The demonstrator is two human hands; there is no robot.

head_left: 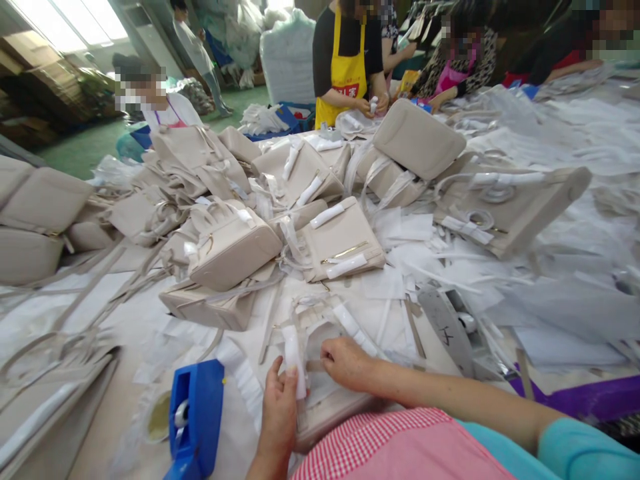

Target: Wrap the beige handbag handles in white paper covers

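A beige handbag (327, 421) lies right in front of me, partly under clear plastic film. My left hand (280, 410) grips the white-wrapped handle (291, 347) at the bag's left side, thumb pressed along it. Over the middle of the bag, my right hand (345, 363) is closed, its fingertips pinching a short beige strap (315, 365). A second white-wrapped strip (354, 328) lies just beyond my right hand. On the table to the left of my left hand stands a blue tape dispenser (197, 413).
Several beige bags (345, 240) are piled ahead. A grey tape dispenser (453, 327) stands to the right among white paper sheets (555, 353). More bags (45, 207) are stacked at left. Across the table, a person in a yellow apron (349, 67) handles something small; other people are nearby.
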